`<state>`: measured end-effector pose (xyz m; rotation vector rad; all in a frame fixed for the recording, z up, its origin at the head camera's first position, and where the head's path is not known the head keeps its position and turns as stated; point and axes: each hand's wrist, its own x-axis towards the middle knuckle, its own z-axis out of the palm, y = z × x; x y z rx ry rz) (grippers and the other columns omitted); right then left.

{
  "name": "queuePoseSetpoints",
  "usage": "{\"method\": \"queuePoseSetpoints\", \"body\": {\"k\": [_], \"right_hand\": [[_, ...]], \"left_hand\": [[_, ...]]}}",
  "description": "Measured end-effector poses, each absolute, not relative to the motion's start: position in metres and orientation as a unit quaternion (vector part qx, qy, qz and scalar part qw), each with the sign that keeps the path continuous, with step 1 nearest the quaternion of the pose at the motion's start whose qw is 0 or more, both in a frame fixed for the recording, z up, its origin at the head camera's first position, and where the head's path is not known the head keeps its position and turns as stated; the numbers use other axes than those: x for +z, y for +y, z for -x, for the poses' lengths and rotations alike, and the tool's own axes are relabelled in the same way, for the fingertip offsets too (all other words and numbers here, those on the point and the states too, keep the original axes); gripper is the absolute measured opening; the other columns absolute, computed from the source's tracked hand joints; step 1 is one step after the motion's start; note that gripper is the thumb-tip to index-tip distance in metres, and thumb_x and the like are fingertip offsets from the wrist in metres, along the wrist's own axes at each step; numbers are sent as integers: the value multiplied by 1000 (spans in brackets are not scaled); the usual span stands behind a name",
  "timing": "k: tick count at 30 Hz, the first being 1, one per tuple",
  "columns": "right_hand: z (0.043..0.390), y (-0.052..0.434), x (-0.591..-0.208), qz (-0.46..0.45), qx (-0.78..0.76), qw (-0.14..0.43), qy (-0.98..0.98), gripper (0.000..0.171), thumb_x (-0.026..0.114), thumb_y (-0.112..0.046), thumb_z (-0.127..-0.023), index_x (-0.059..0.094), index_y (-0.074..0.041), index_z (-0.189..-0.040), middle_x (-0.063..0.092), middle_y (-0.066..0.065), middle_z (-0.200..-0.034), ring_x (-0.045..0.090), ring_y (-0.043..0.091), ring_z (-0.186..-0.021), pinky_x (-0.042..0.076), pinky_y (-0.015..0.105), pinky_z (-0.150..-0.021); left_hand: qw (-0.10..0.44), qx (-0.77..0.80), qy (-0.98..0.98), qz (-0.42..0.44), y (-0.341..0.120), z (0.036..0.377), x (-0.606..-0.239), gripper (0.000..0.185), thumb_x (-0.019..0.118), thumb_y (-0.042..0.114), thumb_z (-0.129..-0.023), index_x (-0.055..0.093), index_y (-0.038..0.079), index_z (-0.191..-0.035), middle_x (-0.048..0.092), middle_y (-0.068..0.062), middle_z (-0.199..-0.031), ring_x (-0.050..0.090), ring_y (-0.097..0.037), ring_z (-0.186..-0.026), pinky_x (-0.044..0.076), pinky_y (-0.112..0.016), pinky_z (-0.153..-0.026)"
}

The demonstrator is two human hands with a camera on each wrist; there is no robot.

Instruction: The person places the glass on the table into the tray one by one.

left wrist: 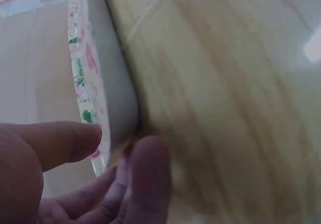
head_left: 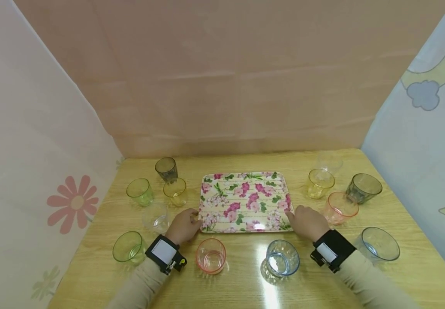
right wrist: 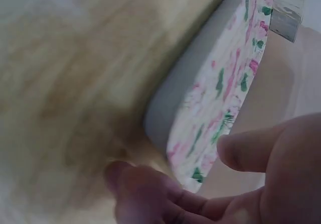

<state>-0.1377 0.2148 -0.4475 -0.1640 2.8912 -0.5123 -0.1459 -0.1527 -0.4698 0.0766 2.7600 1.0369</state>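
A rectangular tray [head_left: 245, 201] with a pink floral print lies in the middle of the wooden table. My left hand [head_left: 184, 225] holds its near left corner. In the left wrist view the thumb [left wrist: 80, 142] is over the rim and the fingers are curled at the tray's side. My right hand [head_left: 308, 222] grips the near right corner, its thumb [right wrist: 246, 148] above the printed face and its other fingers low beside the edge. Between my forearms stand a pink glass [head_left: 211, 257] and a blue glass [head_left: 283, 258], in front of the tray.
Left of the tray stand a dark glass [head_left: 166, 169], an amber glass [head_left: 175, 192], a clear glass [head_left: 156, 218] and green glasses [head_left: 128, 246]. To the right are an amber glass [head_left: 320, 183], a pink glass [head_left: 340, 208], a dark glass [head_left: 363, 188] and a grey-blue glass [head_left: 377, 244].
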Motion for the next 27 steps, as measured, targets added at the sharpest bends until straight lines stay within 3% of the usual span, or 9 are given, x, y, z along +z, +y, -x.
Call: {"method": "queuePoseSetpoints", "body": {"k": [6,11,21,27], "right_hand": [[136,222,-464,40,-187,113,975,43,47,-30,-107,53,-5,-73,45,6,-61,47,22,-53,36,34,-49],[136,222,-470,44,-173,102,979,37,50,-25,-106,55,-8,-73,49,5,-63,49,22,-56,38,36,-51],[134,223,-479,51,-153,77,984,33,53,-23,-105,54,-9,-75,49,5,-62,54,23,-57,40,39,-50],[133,222,-478,49,-154,75,984,33,53,-22,-105,54,-7,-76,49,7,-63,57,25,-58,41,39,-50]], "left_hand": [[75,380,922,-26,-153,146,-480,34,70,9,-95,63,-9,-123,71,-3,-78,62,-14,-67,48,-31,-62],[48,384,922,-27,-153,145,-484,31,70,8,-95,64,-8,-121,68,-2,-79,59,-14,-68,49,-34,-65],[12,434,901,12,-153,137,-491,33,68,13,-97,65,-6,-123,69,-6,-88,65,-18,-77,54,-38,-71],[-35,523,851,11,-156,120,-486,31,62,22,-104,67,-2,-124,69,-12,-102,66,-21,-88,53,-35,-78]]}}
